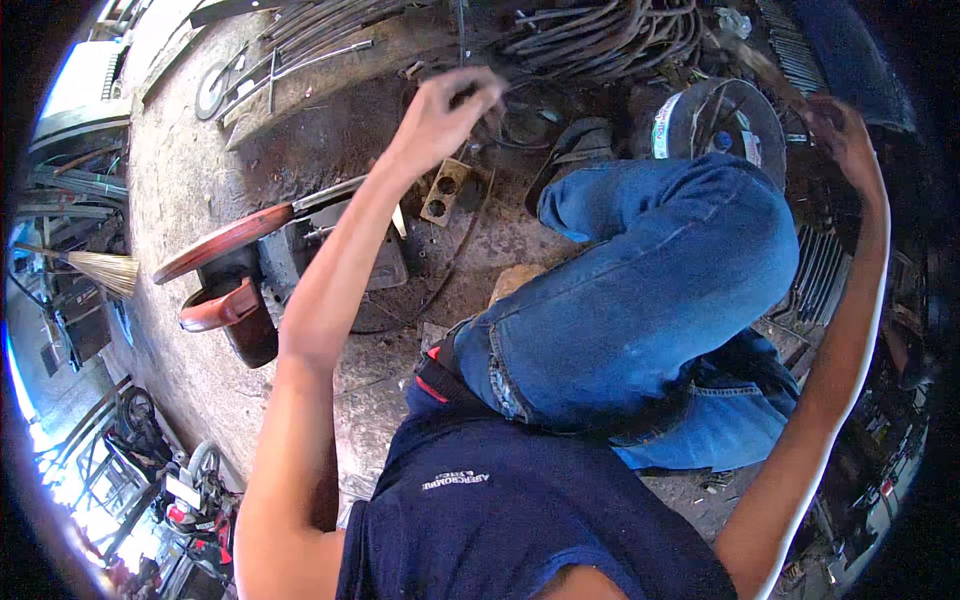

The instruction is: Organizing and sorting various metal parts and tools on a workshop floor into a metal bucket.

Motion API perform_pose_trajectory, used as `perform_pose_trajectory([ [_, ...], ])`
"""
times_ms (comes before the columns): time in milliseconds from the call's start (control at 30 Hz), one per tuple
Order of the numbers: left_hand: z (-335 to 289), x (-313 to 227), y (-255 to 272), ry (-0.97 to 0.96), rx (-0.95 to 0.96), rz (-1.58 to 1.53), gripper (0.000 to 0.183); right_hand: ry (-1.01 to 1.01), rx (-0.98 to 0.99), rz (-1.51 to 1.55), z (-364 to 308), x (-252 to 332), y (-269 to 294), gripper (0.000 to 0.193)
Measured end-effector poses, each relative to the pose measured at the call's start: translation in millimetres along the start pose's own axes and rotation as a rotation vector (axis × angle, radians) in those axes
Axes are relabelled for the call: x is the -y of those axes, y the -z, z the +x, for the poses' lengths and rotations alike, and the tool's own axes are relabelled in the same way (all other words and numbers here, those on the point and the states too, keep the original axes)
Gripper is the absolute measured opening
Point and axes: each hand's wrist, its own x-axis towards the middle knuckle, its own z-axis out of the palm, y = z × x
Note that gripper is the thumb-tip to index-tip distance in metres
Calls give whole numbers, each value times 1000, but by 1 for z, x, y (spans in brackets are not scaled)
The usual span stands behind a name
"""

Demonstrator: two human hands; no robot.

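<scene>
Pinched fingers on the left hand [445, 110] close around something thin and dark, probably a wire [520, 90] running toward the rod bundle [600, 40] at the top; what exactly is gripped is too small to tell. Right hand [840, 130] reaches far out to the right beside the dark round drum [725, 120], fingers curled, but whether it holds anything cannot be told since the edge blur hides it. Person crouches on a stained concrete floor [200, 170], one jeans knee [690, 260] raised between the arms. A cutting machine [300, 250] with a red guard [225, 240] sits idle to the left, untouched, near a small two-hole block [445, 192]. Judging progress: work looks early or mid-way, both arms out at the stock, nothing yet brought to the machine, no cut piece visible nearby.
</scene>
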Motion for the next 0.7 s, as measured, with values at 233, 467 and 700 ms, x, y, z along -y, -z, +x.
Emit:
perform_pose_trajectory([
  [233, -205, 163, -6, 577, 227, 12, 34, -378, 425, 262, -16, -131, -33, 28],
  [467, -260, 192, -32, 542, 171, 385, 42, -244, 150, 50, 11, -3, -47, 36],
  [700, -235, 205, -30, 409, 101, 394, 44, 92, 64, 49, 25, 87, -43, 42],
])
